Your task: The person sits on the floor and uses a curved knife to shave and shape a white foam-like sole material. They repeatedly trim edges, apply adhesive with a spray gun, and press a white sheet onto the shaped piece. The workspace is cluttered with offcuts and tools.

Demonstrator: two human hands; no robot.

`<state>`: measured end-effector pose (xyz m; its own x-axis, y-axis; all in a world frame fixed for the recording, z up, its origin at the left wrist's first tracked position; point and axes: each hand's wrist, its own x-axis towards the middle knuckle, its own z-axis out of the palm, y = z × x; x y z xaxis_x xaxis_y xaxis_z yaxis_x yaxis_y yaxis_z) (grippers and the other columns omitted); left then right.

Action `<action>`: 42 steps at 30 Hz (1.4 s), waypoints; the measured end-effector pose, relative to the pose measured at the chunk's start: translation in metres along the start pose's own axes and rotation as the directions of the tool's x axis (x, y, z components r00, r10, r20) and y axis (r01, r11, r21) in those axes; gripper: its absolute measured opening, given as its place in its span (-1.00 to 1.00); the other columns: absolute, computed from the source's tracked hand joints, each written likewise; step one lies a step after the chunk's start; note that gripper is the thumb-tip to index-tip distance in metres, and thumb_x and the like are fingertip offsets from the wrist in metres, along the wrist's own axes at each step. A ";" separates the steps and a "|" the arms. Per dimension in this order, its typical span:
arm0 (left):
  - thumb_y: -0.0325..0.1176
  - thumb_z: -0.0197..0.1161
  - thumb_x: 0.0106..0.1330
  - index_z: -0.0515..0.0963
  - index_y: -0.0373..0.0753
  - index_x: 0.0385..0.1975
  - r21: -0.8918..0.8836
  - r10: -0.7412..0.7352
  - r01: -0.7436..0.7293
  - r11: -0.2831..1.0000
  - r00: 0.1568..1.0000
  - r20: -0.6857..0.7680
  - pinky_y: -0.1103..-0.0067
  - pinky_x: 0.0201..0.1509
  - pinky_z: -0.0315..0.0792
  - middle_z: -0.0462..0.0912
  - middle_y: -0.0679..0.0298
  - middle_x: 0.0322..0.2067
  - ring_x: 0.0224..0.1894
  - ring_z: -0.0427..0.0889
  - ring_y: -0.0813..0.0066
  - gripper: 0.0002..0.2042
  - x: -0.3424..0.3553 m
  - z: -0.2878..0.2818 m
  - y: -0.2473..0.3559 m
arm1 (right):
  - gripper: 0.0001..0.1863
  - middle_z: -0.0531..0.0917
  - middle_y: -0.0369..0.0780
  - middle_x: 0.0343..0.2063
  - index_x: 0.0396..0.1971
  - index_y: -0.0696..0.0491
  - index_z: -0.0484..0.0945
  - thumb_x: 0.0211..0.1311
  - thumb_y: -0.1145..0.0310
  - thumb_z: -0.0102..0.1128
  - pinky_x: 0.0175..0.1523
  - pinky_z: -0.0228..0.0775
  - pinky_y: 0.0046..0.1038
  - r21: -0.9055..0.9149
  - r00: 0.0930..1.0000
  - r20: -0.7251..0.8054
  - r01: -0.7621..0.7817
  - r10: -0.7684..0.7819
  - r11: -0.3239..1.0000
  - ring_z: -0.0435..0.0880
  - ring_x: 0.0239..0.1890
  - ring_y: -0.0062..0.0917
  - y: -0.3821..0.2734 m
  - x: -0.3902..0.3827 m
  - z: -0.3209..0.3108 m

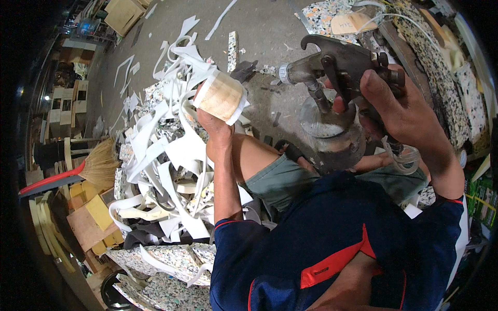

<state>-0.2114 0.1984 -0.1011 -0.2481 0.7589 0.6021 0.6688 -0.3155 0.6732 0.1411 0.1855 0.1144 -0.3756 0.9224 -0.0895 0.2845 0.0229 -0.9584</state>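
My left hand [216, 127] grips a small block-like piece of white foam [222, 97] with a tan, slightly stained face turned up; most of its fingers are hidden behind it. My right hand [397, 103] is wrapped round a dark, worn spray gun [345, 59], thumb over its back end and fingers about the handle and trigger. The nozzle points left, toward the foam piece, with a gap between them. Below the gun hangs its rounded grey metal cup [329, 127]. A clear hose [407, 158] loops down under the right hand.
White foam offcuts [171, 150] heap up beside my left arm. Farther left are a straw broom [101, 163] with a red handle and stacked yellowish blocks [98, 212]. Speckled foam slabs [454, 67] stand at the right. Scraps lie on the grey floor [270, 31].
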 end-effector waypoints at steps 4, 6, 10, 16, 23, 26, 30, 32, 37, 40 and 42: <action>-0.48 0.43 0.05 0.45 -0.37 0.08 -0.149 -0.073 0.076 0.986 0.997 0.027 0.42 0.17 0.46 0.62 0.13 -0.01 0.02 0.63 0.29 -0.46 -0.001 -0.002 -0.008 | -0.36 0.68 -0.31 -0.55 -0.36 0.09 0.67 0.32 -0.30 0.15 -0.43 0.38 -0.60 -0.004 0.991 0.092 -0.095 0.095 0.995 0.59 -0.55 -0.68 -0.002 -0.007 -0.012; -0.51 0.41 0.02 0.48 -0.37 0.05 -0.101 -0.042 0.045 0.994 0.999 0.031 0.43 0.19 0.45 0.62 0.15 0.01 0.00 0.64 0.33 -0.49 0.002 0.000 -0.003 | -0.34 0.68 -0.29 -0.54 -0.35 0.11 0.67 0.30 -0.31 0.17 -0.37 0.41 -0.58 0.026 0.989 0.123 -0.083 0.080 0.996 0.62 -0.50 -0.66 -0.001 -0.009 -0.014; -0.49 0.43 -0.01 0.57 -0.36 -0.05 0.159 0.096 -0.094 0.983 0.995 -0.001 0.40 0.20 0.43 0.65 0.12 -0.02 -0.01 0.64 0.25 -0.56 0.019 0.004 0.024 | -0.41 0.57 -0.35 -0.57 -0.27 0.10 0.56 0.37 -0.24 0.12 -0.46 0.34 -0.61 0.057 0.987 0.160 0.016 -0.025 0.998 0.55 -0.54 -0.71 0.011 -0.010 -0.006; -0.46 0.47 0.00 0.60 -0.34 -0.06 0.176 0.114 -0.117 0.977 0.993 0.026 0.39 0.19 0.43 0.67 0.12 -0.07 -0.02 0.65 0.18 -0.57 0.016 -0.003 0.020 | -0.30 0.62 -0.28 -0.56 -0.37 0.16 0.63 0.26 -0.33 0.21 -0.31 0.41 -0.55 0.114 0.984 0.165 -0.082 0.062 0.990 0.61 -0.43 -0.62 0.015 -0.007 -0.009; -0.41 0.58 -0.02 0.57 -0.32 -0.02 0.255 0.027 -0.026 0.967 1.000 -0.001 0.41 0.17 0.45 0.65 0.11 -0.03 0.00 0.65 0.22 -0.49 0.015 0.000 0.020 | -0.45 0.56 -0.34 -0.59 -0.20 0.13 0.55 0.41 -0.16 0.13 -0.56 0.24 -0.60 0.087 0.975 0.214 0.035 -0.053 0.996 0.49 -0.61 -0.73 0.015 -0.012 -0.014; -0.39 0.59 -0.01 0.51 -0.31 0.07 0.303 0.013 -0.010 0.953 1.000 -0.009 0.40 0.17 0.46 0.63 0.11 0.01 0.02 0.65 0.24 -0.41 0.018 0.007 0.032 | -0.46 0.55 -0.36 -0.59 -0.18 0.14 0.55 0.44 -0.14 0.10 -0.60 0.20 -0.61 0.106 0.959 0.264 0.079 -0.104 0.991 0.45 -0.66 -0.74 0.017 -0.009 -0.012; -0.40 0.59 0.01 0.47 -0.30 0.11 0.285 0.002 -0.005 0.958 1.000 0.009 0.41 0.18 0.46 0.62 0.10 0.04 0.03 0.65 0.26 -0.38 0.018 0.009 0.034 | -0.45 0.54 -0.39 -0.62 -0.24 0.13 0.58 0.43 -0.17 0.09 -0.61 0.18 -0.62 0.080 0.968 0.245 0.039 -0.057 0.996 0.42 -0.70 -0.77 0.021 -0.003 -0.004; -0.40 0.59 0.01 0.48 -0.30 0.10 0.313 0.016 -0.016 0.950 1.000 0.004 0.43 0.17 0.47 0.63 0.11 0.03 0.03 0.65 0.27 -0.39 0.017 0.006 0.033 | -0.42 0.54 -0.39 -0.63 -0.29 0.11 0.60 0.40 -0.20 0.10 -0.60 0.19 -0.61 0.070 0.984 0.180 -0.015 0.003 0.997 0.43 -0.68 -0.77 0.027 -0.001 -0.003; -0.38 0.60 0.02 0.47 -0.37 0.11 0.233 -0.237 0.209 0.950 0.967 0.099 0.45 0.14 0.49 0.65 0.11 0.01 0.03 0.64 0.31 -0.37 0.005 -0.008 0.011 | -0.32 0.58 -0.33 -0.64 -0.44 0.11 0.64 0.25 -0.34 0.21 -0.47 0.32 -0.57 0.050 0.995 0.054 -0.083 0.080 0.995 0.54 -0.56 -0.69 0.022 -0.001 -0.011; -0.46 0.54 0.06 0.40 -0.42 0.17 0.081 -0.469 0.462 0.883 0.869 0.159 0.41 0.10 0.54 0.60 0.02 0.01 0.03 0.63 0.25 -0.36 0.001 -0.020 0.026 | -0.32 0.61 -0.33 -0.63 -0.44 0.11 0.65 0.26 -0.34 0.19 -0.50 0.32 -0.61 0.006 0.997 -0.029 -0.072 0.072 0.997 0.53 -0.60 -0.71 0.031 -0.002 -0.010; -0.53 0.48 0.09 0.34 -0.43 0.21 -0.230 -0.586 0.626 0.745 0.779 0.222 0.37 0.07 0.56 0.56 -0.03 0.02 0.02 0.63 0.19 -0.35 -0.005 -0.026 0.028 | -0.32 0.62 -0.33 -0.63 -0.43 0.11 0.65 0.27 -0.34 0.18 -0.53 0.31 -0.62 -0.023 0.997 -0.054 -0.061 0.060 0.998 0.52 -0.63 -0.72 0.035 -0.001 -0.010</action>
<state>-0.2097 0.1710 -0.0742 -0.4294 0.9029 -0.0204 0.1818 0.1085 0.9773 0.1598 0.1891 0.0834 -0.3099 0.9416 -0.1318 0.3271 -0.0246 -0.9447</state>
